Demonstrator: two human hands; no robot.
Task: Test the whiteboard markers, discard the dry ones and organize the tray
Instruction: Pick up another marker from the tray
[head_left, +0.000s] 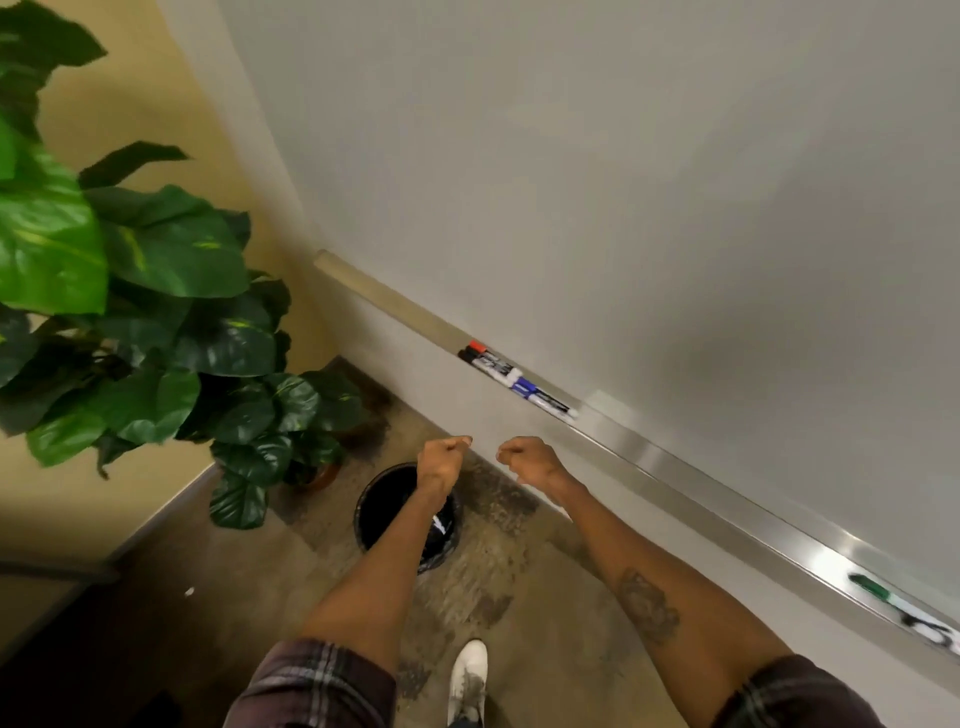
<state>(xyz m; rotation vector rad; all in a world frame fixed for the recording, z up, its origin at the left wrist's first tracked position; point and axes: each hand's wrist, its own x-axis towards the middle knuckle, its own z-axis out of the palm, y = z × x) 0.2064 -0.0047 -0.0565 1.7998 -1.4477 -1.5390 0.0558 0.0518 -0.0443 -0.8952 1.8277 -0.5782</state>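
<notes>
L hand (444, 458) & R hand (530, 460) hover just below tray (675, 470), fingers curled, gripping nothing. Red/black/blue markers (511, 376) lie in tray's left part, green marker (878, 590) at its right end. Bin (387, 512) below tray.

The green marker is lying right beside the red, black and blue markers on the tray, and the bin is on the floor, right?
Not quite. The head view shows the green marker by itself far to the right along the tray, well apart from the red marker, black marker and blue marker. The bin is on the floor.
</notes>
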